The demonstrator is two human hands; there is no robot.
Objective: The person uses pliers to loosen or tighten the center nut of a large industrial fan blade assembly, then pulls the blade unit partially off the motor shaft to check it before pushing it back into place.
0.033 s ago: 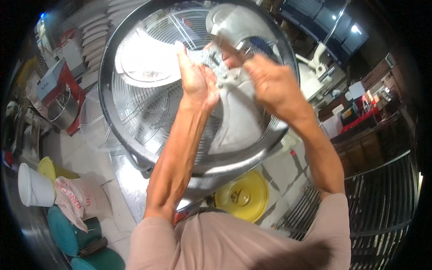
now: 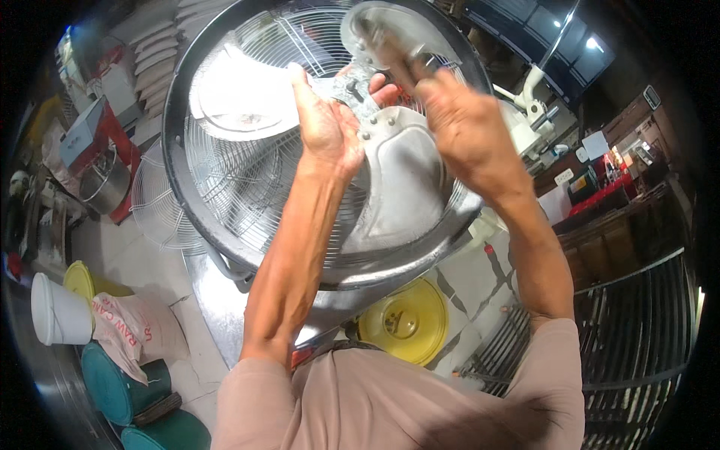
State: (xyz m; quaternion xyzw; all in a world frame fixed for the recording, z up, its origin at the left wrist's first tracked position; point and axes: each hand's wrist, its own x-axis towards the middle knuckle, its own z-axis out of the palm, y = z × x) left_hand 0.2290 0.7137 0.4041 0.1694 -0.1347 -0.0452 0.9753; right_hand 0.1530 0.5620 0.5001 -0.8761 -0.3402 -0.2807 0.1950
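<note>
A large industrial fan's black round housing [image 2: 171, 142] lies face up before me, its wire guard [image 2: 225, 191] underneath the blades. Over it rests a three-bladed metal fan blade [image 2: 401, 184], with rivets joining its wings to a grey hub plate. My left hand [image 2: 328, 135] holds the hub, thumb along the near side and fingertips showing beyond it. In my right hand [image 2: 469, 124], closed, is a hammer [image 2: 394, 56], raised above the hub and smeared by motion. A dark slot or hole shows at the middle of the hub.
The fan stands on a metal table [image 2: 214, 307]. Another wire guard [image 2: 161, 199] leans at left, near a mixer with a steel bowl [image 2: 109, 184]. White [image 2: 60, 311], teal [image 2: 112, 382] and yellow [image 2: 405, 322] buckets stand on the floor. Black racks [image 2: 630, 337] are at right.
The hammer and my right hand have risen slightly away from the hub, uncovering its middle. My left hand stays on the hub.
</note>
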